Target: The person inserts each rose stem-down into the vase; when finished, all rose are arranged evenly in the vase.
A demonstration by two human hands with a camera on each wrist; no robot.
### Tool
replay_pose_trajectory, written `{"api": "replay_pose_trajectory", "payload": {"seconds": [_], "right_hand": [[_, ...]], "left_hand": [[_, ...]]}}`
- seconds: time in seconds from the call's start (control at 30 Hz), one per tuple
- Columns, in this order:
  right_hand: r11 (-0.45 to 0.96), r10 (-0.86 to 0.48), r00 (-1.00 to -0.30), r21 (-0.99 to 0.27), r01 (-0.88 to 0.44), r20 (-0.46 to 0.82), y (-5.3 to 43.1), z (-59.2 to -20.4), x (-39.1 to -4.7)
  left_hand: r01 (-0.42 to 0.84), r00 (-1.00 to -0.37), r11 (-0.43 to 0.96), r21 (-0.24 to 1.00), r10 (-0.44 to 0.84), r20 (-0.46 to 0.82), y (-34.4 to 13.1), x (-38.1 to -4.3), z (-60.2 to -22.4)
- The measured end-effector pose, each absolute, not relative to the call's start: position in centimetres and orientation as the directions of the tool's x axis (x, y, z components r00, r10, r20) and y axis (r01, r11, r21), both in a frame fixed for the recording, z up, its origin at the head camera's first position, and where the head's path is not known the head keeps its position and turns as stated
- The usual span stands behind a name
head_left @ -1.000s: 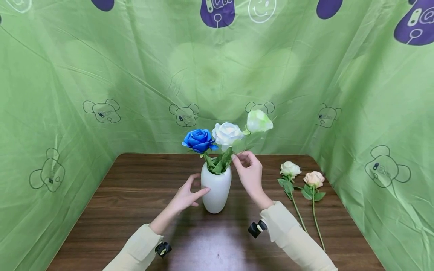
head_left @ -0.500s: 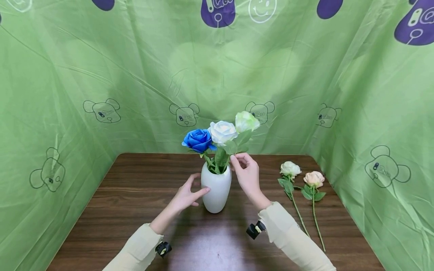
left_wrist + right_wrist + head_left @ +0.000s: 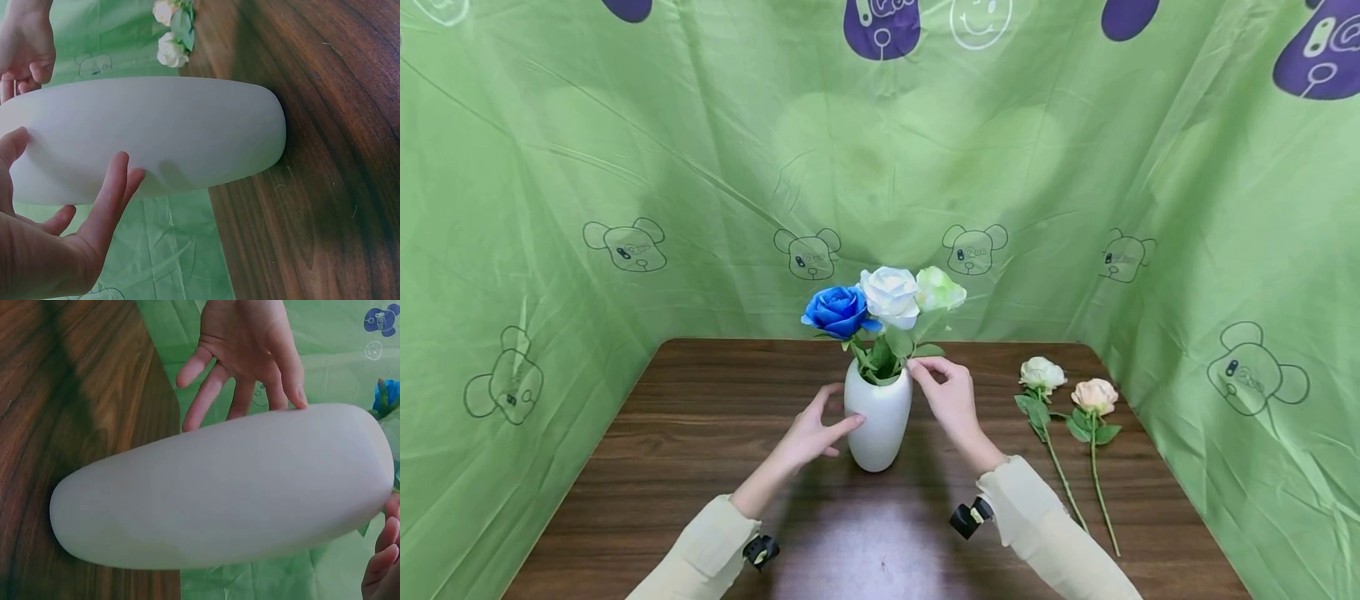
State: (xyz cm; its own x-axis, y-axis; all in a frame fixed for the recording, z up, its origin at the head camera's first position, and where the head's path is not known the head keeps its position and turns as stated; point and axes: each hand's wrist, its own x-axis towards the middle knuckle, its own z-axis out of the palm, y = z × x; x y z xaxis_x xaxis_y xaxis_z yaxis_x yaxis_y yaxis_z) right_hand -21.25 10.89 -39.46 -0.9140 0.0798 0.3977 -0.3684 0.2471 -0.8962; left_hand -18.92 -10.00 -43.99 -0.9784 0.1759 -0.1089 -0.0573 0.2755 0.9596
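A white vase (image 3: 877,425) stands upright on the wooden table, holding a blue rose (image 3: 838,312) and a white rose (image 3: 891,296). My left hand (image 3: 808,429) rests lightly against its left side, thumb on the front and fingers spread. At the vase mouth, my right hand (image 3: 950,392) pinches the stem of a green-and-white rose (image 3: 938,289), whose head leans right beside the white one. Leaves hide most of that stem. The left wrist view shows the left hand's fingertips (image 3: 119,164) at the vase wall (image 3: 156,131); some right-hand fingers (image 3: 382,556) appear at the right wrist view's edge.
To the right on the table (image 3: 700,417) lie a cream rose (image 3: 1042,375) and a peach rose (image 3: 1095,397), stems toward me. Green printed cloth (image 3: 715,192) encloses the back and sides.
The green-and-white rose has moved left and down toward the vase, and my right hand has lowered with it. The white rose has shifted slightly left. My left hand and the vase stay put.
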Motion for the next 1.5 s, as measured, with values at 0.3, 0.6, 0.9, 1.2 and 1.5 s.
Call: {"api": "replay_pose_trajectory", "payload": {"seconds": [0.3, 0.6, 0.9, 1.2, 1.5], "right_hand": [[0.205, 0.101, -0.921, -0.914, -0.351, 0.377, 12.6, -37.8, -20.3], [0.111, 0.109, -0.888, -0.893, -0.436, 0.447, 19.4, -46.5, -26.0], [0.451, 0.252, -0.938, -0.886, -0.103, 0.237, 21.7, -45.5, -23.2], [0.593, 0.346, -0.912, -0.804, 0.033, 0.218, 25.8, -50.6, -24.0], [0.59, 0.5, -0.866, -0.743, 0.315, 0.03, 29.2, -53.0, -23.2]], "left_hand": [[-0.048, -0.979, 0.273, 0.961, 0.178, -0.1, -10.1, -18.8, -44.0], [-0.056, -0.977, 0.272, 0.961, 0.184, -0.109, -10.1, -18.4, -43.4], [-0.044, -0.975, 0.279, 0.959, 0.196, -0.101, -9.7, -16.9, -40.7], [-0.049, -0.977, 0.271, 0.961, 0.186, -0.102, -10.2, -18.8, -43.9], [-0.048, -0.976, 0.278, 0.959, 0.19, -0.103, -10.2, -18.7, -43.7]]}}
